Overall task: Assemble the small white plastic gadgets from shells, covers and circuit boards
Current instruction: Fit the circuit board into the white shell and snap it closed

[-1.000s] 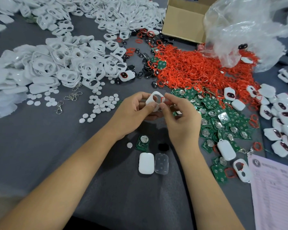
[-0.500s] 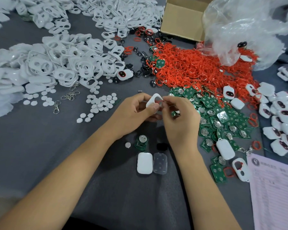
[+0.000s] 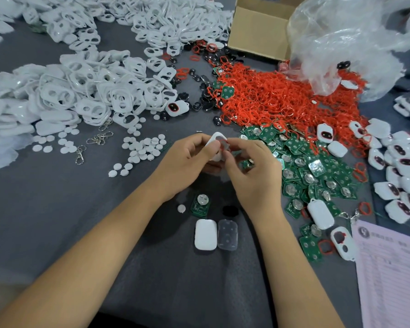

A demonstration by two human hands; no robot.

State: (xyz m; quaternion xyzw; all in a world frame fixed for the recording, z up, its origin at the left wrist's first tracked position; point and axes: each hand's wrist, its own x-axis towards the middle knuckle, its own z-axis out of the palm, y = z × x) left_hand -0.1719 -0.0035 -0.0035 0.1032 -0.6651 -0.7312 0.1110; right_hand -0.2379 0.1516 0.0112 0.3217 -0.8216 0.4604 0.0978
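My left hand (image 3: 187, 162) grips a white front shell (image 3: 215, 140) above the grey table. My right hand (image 3: 251, 171) pinches a red ring (image 3: 223, 146) against the shell's opening. Below the hands lie a green circuit board with a coin cell (image 3: 200, 204), a small white disc (image 3: 181, 208), a black button pad (image 3: 230, 210), a white back cover (image 3: 205, 234) and a clear cover (image 3: 227, 234). How far the ring sits in the shell is hidden by my fingers.
White shells (image 3: 85, 91) are heaped at the left. Red rings (image 3: 282, 100) and green boards (image 3: 313, 169) pile at the right. Finished gadgets (image 3: 398, 176) lie far right, a cardboard box (image 3: 258, 27) and plastic bag (image 3: 348, 43) at the back, a pink sheet (image 3: 393, 280) at lower right.
The shell has turned in my left hand and my right fingers have closed in on its opening with the red ring. Both hands stay in about the same place.
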